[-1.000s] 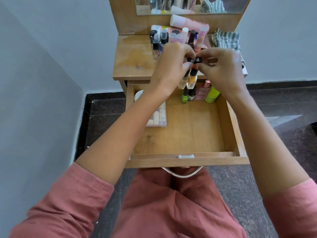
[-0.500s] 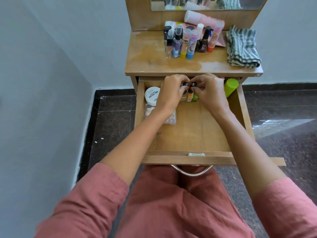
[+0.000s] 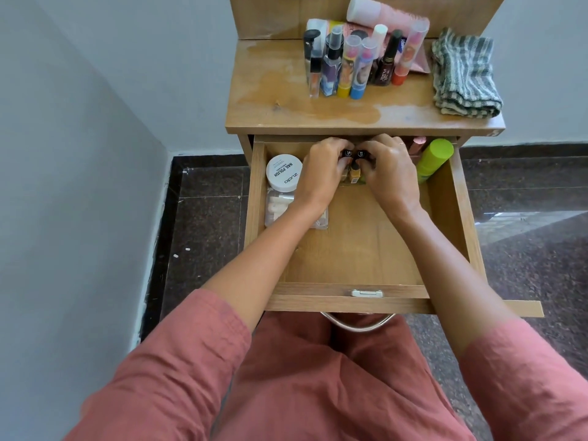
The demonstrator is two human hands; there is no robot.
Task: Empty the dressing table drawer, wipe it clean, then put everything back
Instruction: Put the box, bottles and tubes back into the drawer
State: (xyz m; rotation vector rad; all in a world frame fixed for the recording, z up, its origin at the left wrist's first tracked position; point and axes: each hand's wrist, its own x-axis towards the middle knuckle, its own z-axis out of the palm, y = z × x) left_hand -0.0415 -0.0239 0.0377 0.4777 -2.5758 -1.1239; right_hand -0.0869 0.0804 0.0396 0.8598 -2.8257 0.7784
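Open drawer (image 3: 356,249) of the dressing table, pulled out toward the seated person. Both hands work at the middle of its back edge. The left hand (image 3: 321,173) and the right hand (image 3: 389,173) meet there, fingers curled round a cluster of small nail polish bottles (image 3: 354,171) with black caps. Each hand grips one capped bottle. Whether the bottles' bases touch the drawer floor cannot be told, since the fingers cover them.

In the drawer's back left corner stands a white jar (image 3: 284,172), with a clear plastic box (image 3: 280,208) just in front of it. The left wrist hides part of the box. In the back right corner a green bottle (image 3: 434,159) lies tilted, with a pink item (image 3: 416,144) beside it, near the right hand.

On the tabletop (image 3: 286,90), a group of upright cosmetics (image 3: 359,65) stands near the back edge, with a pink tube (image 3: 386,12) lying behind it. A folded striped cloth (image 3: 466,74) rests at the right edge. A metal handle (image 3: 358,324) hangs below the drawer front.
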